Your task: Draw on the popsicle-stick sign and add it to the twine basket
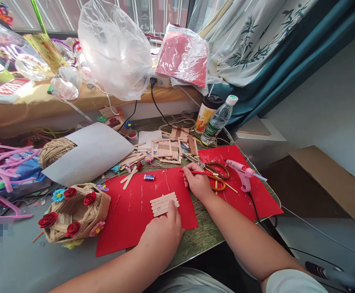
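My left hand [165, 232] grips a small panel of joined craft sticks [161, 203], its thumb lying on the top face. Faint pencil-like marks show on the panel, which is over a red sheet [119, 228]. Off to the right, my right hand [198, 182] pinches a thin red pencil [202, 173], which lies roughly level. Scissors [215, 173] with brown and yellow handles lie just beyond that hand. A blue-and-white eraser [149, 177] rests on the red sheet, and two loose craft sticks [129, 178] lie near its far edge.
A pink glue gun [241, 173] lies on a second red sheet [259, 203]. At the back stand a water bottle [218, 122] and a lidded cup [206, 114]. Left are a twine-wrapped basket [76, 211] with flowers and a twine ball [57, 152]. Stick bundles [168, 150] lie behind.
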`<state>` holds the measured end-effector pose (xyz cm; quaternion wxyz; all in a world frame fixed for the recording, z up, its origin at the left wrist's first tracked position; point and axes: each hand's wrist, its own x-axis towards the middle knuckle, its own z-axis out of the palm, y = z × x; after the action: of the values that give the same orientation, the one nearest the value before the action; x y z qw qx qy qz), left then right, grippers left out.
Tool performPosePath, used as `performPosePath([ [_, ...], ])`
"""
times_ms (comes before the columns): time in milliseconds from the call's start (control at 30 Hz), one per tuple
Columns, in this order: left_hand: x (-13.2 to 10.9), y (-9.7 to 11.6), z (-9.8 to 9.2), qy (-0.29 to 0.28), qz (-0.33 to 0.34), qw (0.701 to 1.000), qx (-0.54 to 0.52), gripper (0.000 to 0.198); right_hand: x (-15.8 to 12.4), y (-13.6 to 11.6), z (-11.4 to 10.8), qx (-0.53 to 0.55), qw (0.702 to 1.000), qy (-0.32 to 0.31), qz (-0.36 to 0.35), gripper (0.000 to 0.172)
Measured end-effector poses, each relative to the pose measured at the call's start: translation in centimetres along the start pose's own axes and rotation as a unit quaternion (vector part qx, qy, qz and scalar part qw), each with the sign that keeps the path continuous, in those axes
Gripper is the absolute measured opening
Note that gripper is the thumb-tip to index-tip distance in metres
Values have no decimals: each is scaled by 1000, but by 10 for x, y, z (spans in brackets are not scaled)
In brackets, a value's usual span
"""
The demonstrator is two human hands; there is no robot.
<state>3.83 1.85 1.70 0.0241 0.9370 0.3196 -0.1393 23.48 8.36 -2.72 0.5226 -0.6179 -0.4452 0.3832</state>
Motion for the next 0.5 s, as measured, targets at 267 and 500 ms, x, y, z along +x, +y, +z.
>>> performPosePath([
  [267,0,1,4,12,-3,1000,2,56,-8,2,-16,32,998,-6,48,39],
  [500,1,0,5,18,-6,1000,11,56,-8,10,-16,14,998,-1,55,42],
])
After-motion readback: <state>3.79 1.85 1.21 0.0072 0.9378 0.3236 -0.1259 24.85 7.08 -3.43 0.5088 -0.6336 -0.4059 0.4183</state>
